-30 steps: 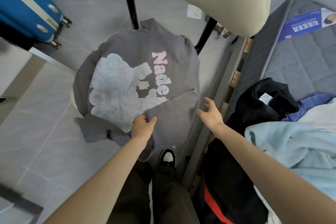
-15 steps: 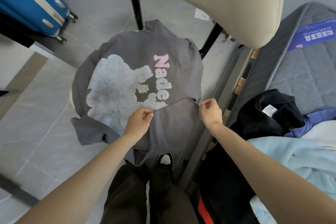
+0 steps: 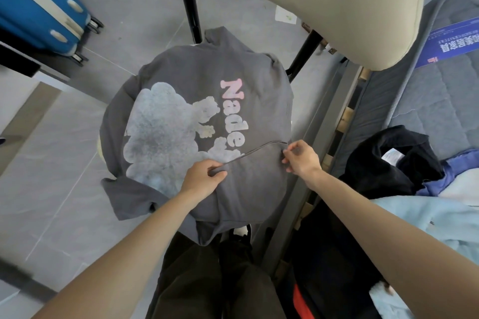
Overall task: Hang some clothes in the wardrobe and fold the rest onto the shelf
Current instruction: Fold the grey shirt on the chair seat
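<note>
Now folding: we work a dark grey printed cotton T-shirt (image 3: 207,122) spread over a round chair seat.
Left hand (image 3: 203,177): fingers curled, pinching the folded hem.
Right hand (image 3: 302,156): fingertips nipping the same edge.
Our risk: overhanging cloth may slide floorward, undoing the fold, if either pinch slackens.

A grey printed T-shirt (image 3: 233,101) lies spread over a chair seat, its sleeve hanging off the seat's left edge. The left hand (image 3: 202,176) and right hand (image 3: 302,156) each pinch the folded-up hem. Beside the chair, dark and pale blue clothes (image 3: 404,163) are piled on a mattress (image 3: 440,101).
</note>
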A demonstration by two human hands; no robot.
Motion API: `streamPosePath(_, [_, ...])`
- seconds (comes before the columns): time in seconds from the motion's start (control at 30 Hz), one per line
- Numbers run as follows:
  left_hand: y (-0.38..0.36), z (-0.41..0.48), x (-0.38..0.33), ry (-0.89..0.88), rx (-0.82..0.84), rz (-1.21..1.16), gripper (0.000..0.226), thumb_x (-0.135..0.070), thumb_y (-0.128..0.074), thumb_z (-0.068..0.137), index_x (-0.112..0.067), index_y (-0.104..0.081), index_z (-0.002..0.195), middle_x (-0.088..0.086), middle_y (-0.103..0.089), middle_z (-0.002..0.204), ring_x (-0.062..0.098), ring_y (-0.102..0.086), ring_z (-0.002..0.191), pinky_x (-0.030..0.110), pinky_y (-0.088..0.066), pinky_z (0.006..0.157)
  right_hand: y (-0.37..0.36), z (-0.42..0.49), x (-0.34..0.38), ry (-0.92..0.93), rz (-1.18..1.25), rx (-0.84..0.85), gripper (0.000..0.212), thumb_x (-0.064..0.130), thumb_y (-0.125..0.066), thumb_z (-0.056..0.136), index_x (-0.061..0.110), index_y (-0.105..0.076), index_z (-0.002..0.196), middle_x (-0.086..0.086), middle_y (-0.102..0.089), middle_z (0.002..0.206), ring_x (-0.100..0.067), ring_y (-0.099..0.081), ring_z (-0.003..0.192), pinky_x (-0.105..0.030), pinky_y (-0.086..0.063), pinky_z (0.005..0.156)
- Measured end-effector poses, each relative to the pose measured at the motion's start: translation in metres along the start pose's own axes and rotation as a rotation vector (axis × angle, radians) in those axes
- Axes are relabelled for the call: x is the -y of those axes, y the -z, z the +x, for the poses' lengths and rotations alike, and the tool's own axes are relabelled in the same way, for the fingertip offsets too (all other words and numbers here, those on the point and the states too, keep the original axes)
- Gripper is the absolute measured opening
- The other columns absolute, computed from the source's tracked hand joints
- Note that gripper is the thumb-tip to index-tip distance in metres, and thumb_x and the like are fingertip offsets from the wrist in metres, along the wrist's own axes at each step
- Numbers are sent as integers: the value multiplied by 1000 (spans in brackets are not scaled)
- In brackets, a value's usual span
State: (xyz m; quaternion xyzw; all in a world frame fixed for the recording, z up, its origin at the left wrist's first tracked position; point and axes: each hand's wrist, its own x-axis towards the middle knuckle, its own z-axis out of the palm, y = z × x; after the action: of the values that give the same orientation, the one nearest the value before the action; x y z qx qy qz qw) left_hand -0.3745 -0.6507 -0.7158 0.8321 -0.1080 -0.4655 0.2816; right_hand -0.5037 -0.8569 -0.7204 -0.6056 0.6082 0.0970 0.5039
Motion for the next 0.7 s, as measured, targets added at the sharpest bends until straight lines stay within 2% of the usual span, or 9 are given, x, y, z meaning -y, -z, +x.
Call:
streamPosePath(0.1, [1, 1, -6, -22, 21, -24, 19, -18, -64, 91, -12, -69, 109, 2, -70, 101, 19, -64, 100, 43, -53, 92, 6, -3, 2, -36, 55, -131, 4, 12, -44, 100, 14, -47, 98, -1, -62, 71, -18, -55, 52, -38, -54, 70])
streamPosePath(0.17, [0, 2, -9, -41, 26, -18, 21, -16, -64, 91, -10, -68, 111, 2, -69, 105, 19, -63, 102, 41, -52, 93, 10, -5, 2, -96, 131, -201, 5, 11, -42, 101, 13, -46, 102, -2, -63, 74, -19, -59, 52, -38, -56, 71])
streamPosePath(0.23, [0, 5, -13, -71, 17, 54, 20, -15, -63, 92, -10, -67, 111, 1, -68, 108, 17, -63, 100, 30, -51, 92, 12, -9, 4, -139, 212, -183, 8, 10, -44, 101, 14, -48, 107, -5, -66, 84, -20, -63, 58, -31, -55, 64])
streamPosePath(0.27, [2, 7, -14, -85, -2, 85, 19, -14, -63, 92, -11, -66, 110, 0, -67, 108, 14, -62, 98, 23, -48, 87, 11, -11, 6, -147, 222, -155, 13, 10, -47, 100, 15, -48, 112, -6, -66, 92, -21, -66, 66, -30, -56, 66])
streamPosePath(0.33, [6, 12, -18, -92, -64, 80, 16, -11, -61, 92, -13, -66, 107, -1, -68, 104, 12, -62, 93, 16, -42, 79, 8, -13, 10, -138, 156, -104, 31, 12, -54, 97, 17, -45, 126, -8, -63, 109, -24, -67, 86, -37, -57, 80])
streamPosePath(0.4, [15, 16, -23, -73, -125, 45, 18, -10, -57, 92, -15, -65, 108, -1, -67, 103, 13, -61, 93, 17, -41, 77, 5, -16, 19, -92, 85, -99, 38, 16, -56, 95, 18, -43, 130, -9, -60, 117, -26, -64, 97, -43, -54, 90])
streamPosePath(0.5, [35, 25, -33, -85, -149, 3, 22, -9, -55, 91, -17, -64, 109, -2, -66, 103, 13, -60, 89, 16, -41, 72, 1, -20, 38, 17, 34, -111, 31, 17, -52, 97, 19, -46, 127, -6, -61, 118, -22, -61, 97, -38, -53, 88])
streamPosePath(0.6, [63, 39, -49, -191, -140, 11, 21, -8, -56, 92, -15, -63, 111, 3, -66, 109, 18, -63, 95, 27, -48, 86, -6, -20, 68, 136, -11, -114, 31, 13, -49, 97, 16, -47, 128, -4, -59, 116, -16, -57, 88, -30, -50, 76])
streamPosePath(0.7, [92, 62, -69, -308, -208, 97, 27, -9, -59, 92, -13, -61, 119, 6, -58, 122, 22, -59, 105, 32, -46, 93, -16, -10, 104, 243, -102, -79, 33, 11, -49, 96, 15, -48, 129, -4, -58, 124, -22, -59, 102, -32, -50, 82])
